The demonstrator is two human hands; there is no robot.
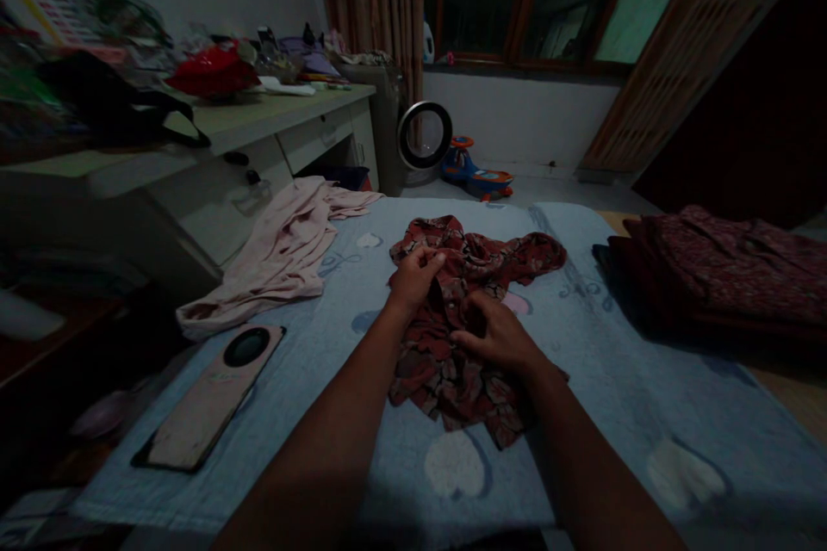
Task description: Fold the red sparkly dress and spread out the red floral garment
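Two bare hands are over a dark red patterned garment, which lies crumpled in the middle of a light blue cover with pale heart shapes. The left hand is at the upper part of the garment, and its thumb and fingers come together, pinching the cloth there. The right hand rests on the garment lower and more to the right; its fingers are bent, and the thumb stands apart from them. I cannot tell if these fingertips take some cloth.

On the left side, a pale pink cloth lies loosely over the far corner of the cover. Nearer to the person, there is a long flat beige object with dark edges and a dark round part at its far end. On the right side, a pile of folded dark red clothes sits near the edge of the cover.

Behind, to the left, a desk carries a shiny red bag and a black bag. Near the wall are an open round door and, just beside it, a blue and orange toy on the floor.
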